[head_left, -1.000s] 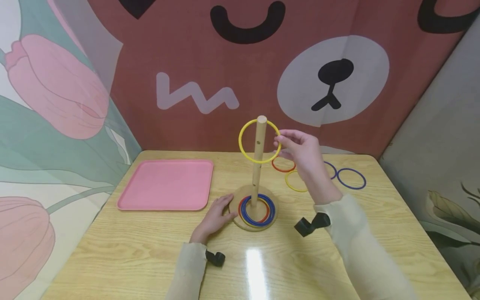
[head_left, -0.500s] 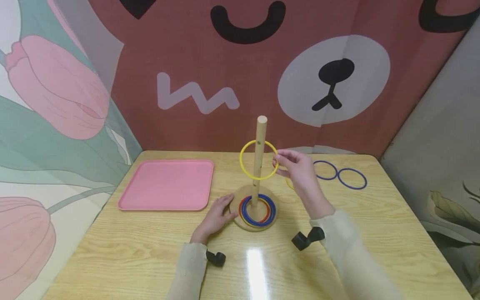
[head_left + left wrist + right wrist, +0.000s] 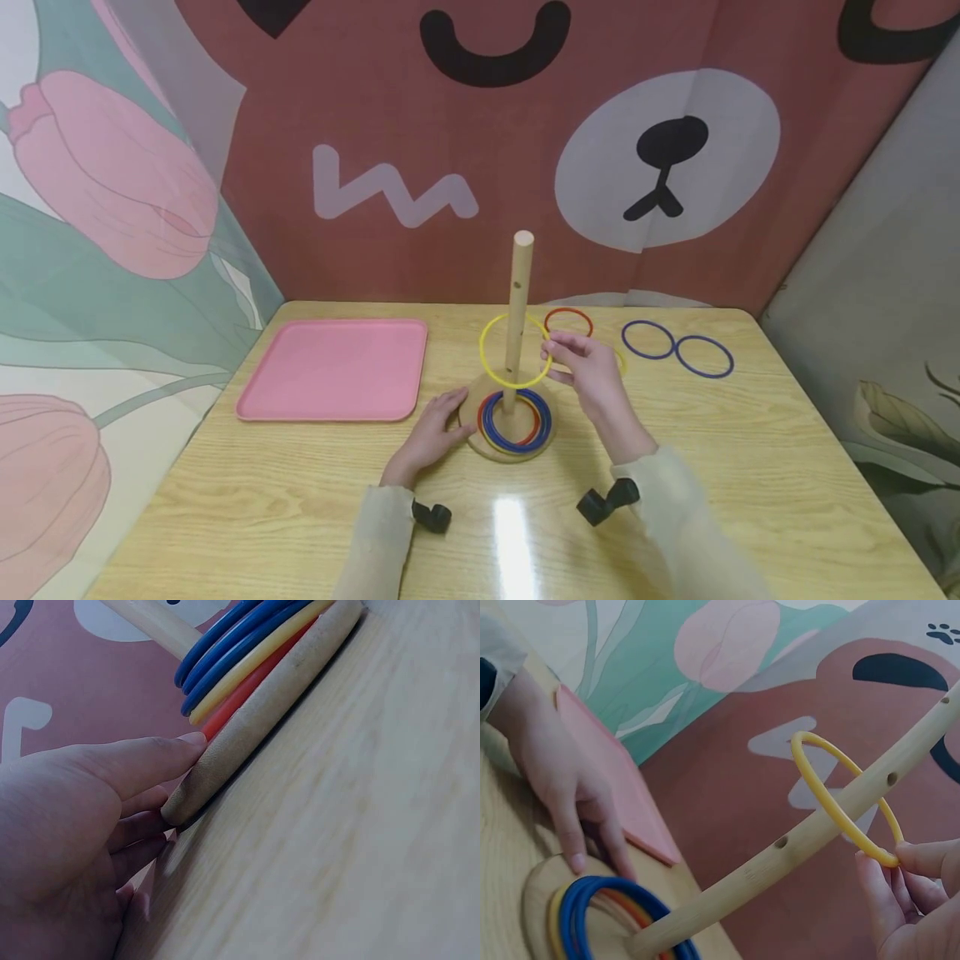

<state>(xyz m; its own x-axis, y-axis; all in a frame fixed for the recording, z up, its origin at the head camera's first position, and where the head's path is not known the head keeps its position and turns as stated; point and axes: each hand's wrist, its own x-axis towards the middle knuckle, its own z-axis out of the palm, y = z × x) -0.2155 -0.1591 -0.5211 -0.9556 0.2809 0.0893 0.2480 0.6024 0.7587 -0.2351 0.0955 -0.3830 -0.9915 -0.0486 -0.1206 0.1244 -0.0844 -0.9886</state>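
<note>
I saw R hand point(image 3: 592, 375) pinch yellow ring point(image 3: 824, 799) around post point(image 3: 519, 308); L hand point(image 3: 429, 429), fingers spread, touched base point(image 3: 480, 390). Tilted ring likely needed levelling & slow lowering w/o scraping.

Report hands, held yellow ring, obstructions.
Left hand touches round wooden base. Right hand pinches yellow ring encircling wooden post. Post looks clear down to stacked multicoloured rings.

Cream sleeves point(image 3: 684, 510), black wrist mounts point(image 3: 432, 517)

pink tray point(image 3: 330, 371) flat on wood-grain table point(image 3: 262, 500) | bear-print backdrop point(image 3: 517, 150) behind | pink tulip print point(image 3: 116, 175) at left
</note>
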